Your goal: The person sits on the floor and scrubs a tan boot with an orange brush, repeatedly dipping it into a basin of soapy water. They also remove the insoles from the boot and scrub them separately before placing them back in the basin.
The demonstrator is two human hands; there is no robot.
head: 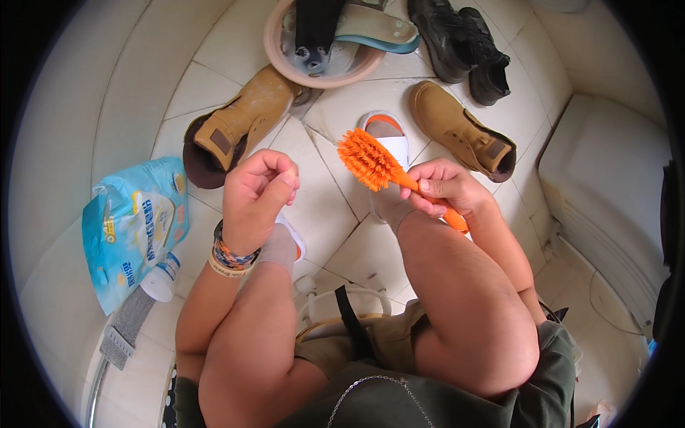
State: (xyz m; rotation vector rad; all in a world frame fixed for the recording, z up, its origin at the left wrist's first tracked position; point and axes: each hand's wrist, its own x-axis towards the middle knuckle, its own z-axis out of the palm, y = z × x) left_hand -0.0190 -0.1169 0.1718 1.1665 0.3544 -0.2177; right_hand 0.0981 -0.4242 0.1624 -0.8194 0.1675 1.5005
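Observation:
My right hand [447, 187] grips the handle of an orange scrubbing brush [369, 160] above my right knee, its bristles pointing up and to the left. Over my left leg, my left hand [254, 206] is raised with the fingers curled and the thumb tip against the index finger; nothing shows in it. Beyond the left hand a tan boot [262, 109] lies with its dark opening towards me and pale smears near the toe. Another tan boot [455, 123] rests on the floor past my right hand.
A pink basin [326, 83] holds cloudy water and a black item [318, 27]; a blue-edged insole [380, 27] overlaps its rim. Black shoes [447, 45] stand far right. Leftward are a blue detergent bag [142, 219], white container [159, 286] and grey flat mop [126, 326]. White plastic unit [615, 166] at right.

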